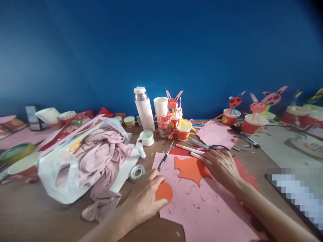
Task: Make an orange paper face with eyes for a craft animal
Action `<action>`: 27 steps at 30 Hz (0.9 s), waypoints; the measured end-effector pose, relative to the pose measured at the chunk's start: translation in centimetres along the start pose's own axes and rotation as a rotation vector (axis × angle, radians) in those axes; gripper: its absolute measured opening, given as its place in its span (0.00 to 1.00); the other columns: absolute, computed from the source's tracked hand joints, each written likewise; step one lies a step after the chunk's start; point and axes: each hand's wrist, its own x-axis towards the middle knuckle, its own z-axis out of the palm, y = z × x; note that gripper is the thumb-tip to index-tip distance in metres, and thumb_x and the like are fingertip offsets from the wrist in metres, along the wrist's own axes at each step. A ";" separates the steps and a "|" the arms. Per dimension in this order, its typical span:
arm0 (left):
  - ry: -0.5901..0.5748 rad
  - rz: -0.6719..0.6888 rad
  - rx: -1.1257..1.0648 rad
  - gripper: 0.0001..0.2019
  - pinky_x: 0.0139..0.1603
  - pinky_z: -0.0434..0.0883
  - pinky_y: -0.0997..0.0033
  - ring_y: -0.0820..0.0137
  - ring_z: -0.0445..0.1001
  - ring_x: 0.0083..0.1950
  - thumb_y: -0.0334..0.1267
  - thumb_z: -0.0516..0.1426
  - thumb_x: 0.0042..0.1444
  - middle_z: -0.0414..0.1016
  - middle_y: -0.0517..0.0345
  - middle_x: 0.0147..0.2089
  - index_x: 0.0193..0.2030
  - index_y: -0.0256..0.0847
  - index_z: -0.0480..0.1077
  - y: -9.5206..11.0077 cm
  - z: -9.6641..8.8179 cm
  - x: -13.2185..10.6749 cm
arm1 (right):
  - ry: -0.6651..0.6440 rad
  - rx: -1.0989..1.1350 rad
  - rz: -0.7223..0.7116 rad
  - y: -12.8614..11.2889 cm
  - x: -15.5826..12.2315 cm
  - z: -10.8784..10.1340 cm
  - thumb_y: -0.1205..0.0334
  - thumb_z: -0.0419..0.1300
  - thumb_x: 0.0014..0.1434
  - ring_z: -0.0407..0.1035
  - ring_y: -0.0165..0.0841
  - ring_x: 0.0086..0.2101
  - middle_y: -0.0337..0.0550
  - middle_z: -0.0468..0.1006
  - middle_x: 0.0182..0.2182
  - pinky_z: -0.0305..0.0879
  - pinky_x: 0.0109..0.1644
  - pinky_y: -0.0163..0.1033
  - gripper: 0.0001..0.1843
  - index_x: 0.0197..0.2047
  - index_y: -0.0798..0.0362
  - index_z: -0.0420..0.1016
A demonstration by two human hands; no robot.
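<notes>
Inspection finds the left hand [142,198] resting half-open, not gripping, its fingertips touching an orange paper circle [164,192] at lower centre. The right hand [220,167] is lying flat and empty against an orange paper cutout [191,169] on a pink paper sheet [202,215]. Both pieces are appearing light and limp, probably best lifted by their edges.

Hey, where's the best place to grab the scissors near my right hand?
Probably by the black finger loops of the scissors, coming from the right with your right hand. The loops lie nearest that hand, while the blades point away to the left.
</notes>
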 end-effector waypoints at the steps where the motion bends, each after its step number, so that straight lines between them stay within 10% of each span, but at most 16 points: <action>1: -0.011 -0.005 0.007 0.16 0.45 0.63 0.66 0.64 0.68 0.46 0.36 0.53 0.44 0.66 0.55 0.46 0.42 0.41 0.68 0.2 0.0 -0.1 | 0.004 -0.003 0.001 0.0 0.0 -0.1 0.66 0.52 0.59 0.66 0.34 0.30 0.43 0.76 0.27 0.46 0.36 0.40 0.11 0.32 0.52 0.76; 12: -0.069 -0.075 0.128 0.12 0.42 0.62 0.72 0.68 0.67 0.40 0.30 0.50 0.39 0.67 0.59 0.40 0.34 0.41 0.62 3.1 -1.0 -0.1 | 0.057 -0.027 0.042 -0.3 -0.1 0.2 0.66 0.54 0.60 0.65 0.30 0.28 0.38 0.75 0.26 0.45 0.36 0.39 0.09 0.31 0.49 0.74; 27: -0.053 0.349 0.081 0.14 0.51 0.63 0.55 0.57 0.63 0.53 0.28 0.52 0.49 0.65 0.46 0.52 0.44 0.38 0.64 2.9 1.9 2.1 | 0.043 0.038 0.006 -0.5 -0.2 -0.1 0.68 0.53 0.59 0.65 0.32 0.29 0.41 0.74 0.27 0.47 0.37 0.39 0.09 0.32 0.52 0.74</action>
